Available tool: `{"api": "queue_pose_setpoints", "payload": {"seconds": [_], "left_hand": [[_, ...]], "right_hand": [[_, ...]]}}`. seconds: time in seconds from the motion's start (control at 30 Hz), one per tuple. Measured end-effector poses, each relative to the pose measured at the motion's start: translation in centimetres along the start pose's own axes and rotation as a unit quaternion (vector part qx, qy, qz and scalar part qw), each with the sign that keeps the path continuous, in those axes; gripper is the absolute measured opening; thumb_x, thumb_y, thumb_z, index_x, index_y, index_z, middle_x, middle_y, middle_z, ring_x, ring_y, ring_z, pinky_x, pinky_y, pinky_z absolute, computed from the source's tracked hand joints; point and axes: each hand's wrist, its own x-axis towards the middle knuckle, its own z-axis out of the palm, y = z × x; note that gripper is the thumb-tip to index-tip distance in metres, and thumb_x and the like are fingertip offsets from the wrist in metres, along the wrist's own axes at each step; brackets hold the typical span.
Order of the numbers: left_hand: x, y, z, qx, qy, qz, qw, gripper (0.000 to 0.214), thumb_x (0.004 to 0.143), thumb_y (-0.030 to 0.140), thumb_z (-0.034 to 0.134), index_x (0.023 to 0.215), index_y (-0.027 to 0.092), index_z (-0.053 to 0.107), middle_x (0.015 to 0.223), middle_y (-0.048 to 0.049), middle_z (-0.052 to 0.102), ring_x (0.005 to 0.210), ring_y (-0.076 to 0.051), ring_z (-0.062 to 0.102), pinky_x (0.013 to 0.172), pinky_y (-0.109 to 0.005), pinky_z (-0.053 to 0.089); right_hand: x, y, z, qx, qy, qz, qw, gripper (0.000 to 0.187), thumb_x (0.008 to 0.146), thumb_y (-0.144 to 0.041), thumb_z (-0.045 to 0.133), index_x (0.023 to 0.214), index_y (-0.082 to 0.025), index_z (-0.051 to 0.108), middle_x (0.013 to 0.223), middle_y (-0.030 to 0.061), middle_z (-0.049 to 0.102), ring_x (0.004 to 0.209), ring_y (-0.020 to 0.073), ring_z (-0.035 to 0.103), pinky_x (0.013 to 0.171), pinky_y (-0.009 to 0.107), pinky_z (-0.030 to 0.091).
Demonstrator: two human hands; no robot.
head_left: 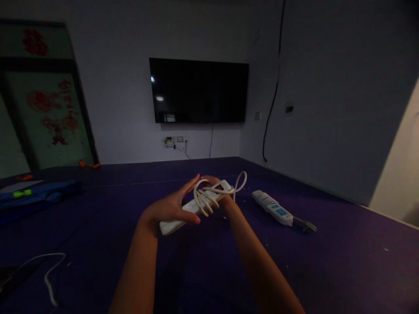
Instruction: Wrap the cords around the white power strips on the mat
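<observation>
A white power strip (172, 225) is held up at a slant above the purple surface, its own white cord (204, 201) looped loosely around the middle and far end. My left hand (172, 205) grips the near half, with the thumb below and the fingers along the upper side. Around the far end is my right hand (214, 182), partly hidden behind the strip and cord loops. One loop of cord sticks out to the right past that hand. To the right lies a second power strip (280, 213) with blue sockets, its cord wound tightly around it and its plug (306, 225) trailing off the end.
A white cable (49, 279) lies at the lower left. Dark blue cloth (49, 194) with bright green items (22, 193) is farther left. A television (199, 91) hangs on the back wall above sockets. A black cable (272, 104) dangles down the right wall.
</observation>
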Motion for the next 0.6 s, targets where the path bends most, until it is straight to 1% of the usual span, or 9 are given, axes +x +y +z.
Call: {"api": "queue_pose_setpoints", "payload": {"seconds": [0.07, 0.13, 0.23, 0.33, 0.4, 0.47, 0.53, 0.6], "left_hand": [[0.0, -0.1, -0.2, 0.044, -0.004, 0.003, 0.999, 0.102, 0.054, 0.012, 0.078, 0.142, 0.028, 0.029, 0.151, -0.0123, 0.024, 0.135, -0.033, 0.027, 0.107, -0.051, 0.024], [0.0, -0.1, -0.4, 0.076, -0.005, 0.005, 0.997, 0.099, 0.054, 0.014, 0.079, 0.140, 0.027, 0.033, 0.151, -0.0116, 0.025, 0.136, -0.032, 0.026, 0.110, -0.051, 0.019], [-0.4, -0.1, -0.8, 0.110, -0.002, -0.012, 0.994, 0.093, 0.054, 0.017, 0.078, 0.137, 0.026, 0.039, 0.148, -0.0114, 0.032, 0.135, -0.031, 0.028, 0.109, -0.051, 0.020], [-0.9, 0.0, -1.4, 0.151, 0.036, -0.057, 0.986, 0.089, 0.051, 0.019, 0.079, 0.132, 0.027, 0.046, 0.145, -0.0097, 0.038, 0.134, -0.032, 0.031, 0.107, -0.049, 0.026], [-1.3, 0.3, -1.9, 0.158, 0.081, -0.083, 0.981, 0.085, 0.050, 0.018, 0.079, 0.129, 0.029, 0.050, 0.142, -0.0085, 0.042, 0.129, -0.033, 0.038, 0.099, -0.047, 0.036], [-1.7, 0.5, -2.3, 0.131, 0.127, -0.110, 0.977, 0.084, 0.052, 0.018, 0.077, 0.130, 0.030, 0.049, 0.140, -0.0094, 0.044, 0.115, -0.034, 0.051, 0.085, -0.042, 0.047], [-2.1, 0.8, -2.5, 0.082, 0.161, -0.134, 0.974, 0.086, 0.055, 0.018, 0.075, 0.135, 0.031, 0.043, 0.140, -0.0122, 0.044, 0.093, -0.029, 0.063, 0.069, -0.038, 0.052], [-2.3, 1.0, -2.7, 0.025, 0.181, -0.132, 0.974, 0.089, 0.058, 0.018, 0.074, 0.138, 0.032, 0.038, 0.140, -0.0143, 0.042, 0.079, -0.024, 0.064, 0.059, -0.035, 0.053]], "right_hand": [[0.0, -0.2, -0.7, -0.003, -0.018, -0.030, 0.999, 0.012, 0.069, -0.019, 0.055, 0.059, -0.021, 0.062, 0.062, -0.0007, 0.061, 0.062, 0.0146, 0.054, 0.065, 0.027, 0.044], [0.1, -0.4, -1.2, -0.014, -0.017, -0.043, 0.999, 0.011, 0.069, -0.020, 0.054, 0.065, -0.020, 0.064, 0.065, -0.0005, 0.062, 0.063, 0.0139, 0.054, 0.064, 0.025, 0.043], [0.1, -0.8, -1.7, -0.011, 0.017, -0.022, 1.000, 0.013, 0.069, -0.024, 0.059, 0.074, -0.017, 0.068, 0.065, 0.0002, 0.062, 0.061, 0.0126, 0.054, 0.060, 0.024, 0.041], [0.0, -1.2, -2.3, 0.009, 0.054, -0.008, 0.998, 0.021, 0.066, -0.030, 0.066, 0.079, -0.015, 0.069, 0.055, -0.0031, 0.053, 0.051, 0.0099, 0.046, 0.052, 0.022, 0.036], [-0.1, -1.3, -2.9, 0.022, 0.069, -0.010, 0.997, 0.026, 0.062, -0.032, 0.071, 0.080, -0.014, 0.069, 0.051, -0.0057, 0.047, 0.048, 0.0082, 0.040, 0.049, 0.021, 0.033], [-0.2, -1.3, -3.6, 0.034, 0.072, -0.013, 0.997, 0.029, 0.058, -0.031, 0.074, 0.081, -0.014, 0.069, 0.050, -0.0067, 0.045, 0.047, 0.0074, 0.039, 0.049, 0.021, 0.033], [-0.2, -1.2, -4.1, 0.043, 0.061, -0.007, 0.997, 0.031, 0.056, -0.031, 0.074, 0.082, -0.014, 0.069, 0.053, -0.0057, 0.048, 0.050, 0.0079, 0.042, 0.051, 0.021, 0.035], [-0.3, -0.8, -4.3, 0.044, 0.044, 0.004, 0.998, 0.033, 0.056, -0.032, 0.074, 0.083, -0.014, 0.069, 0.059, -0.0031, 0.054, 0.054, 0.0093, 0.047, 0.054, 0.022, 0.038]]}}
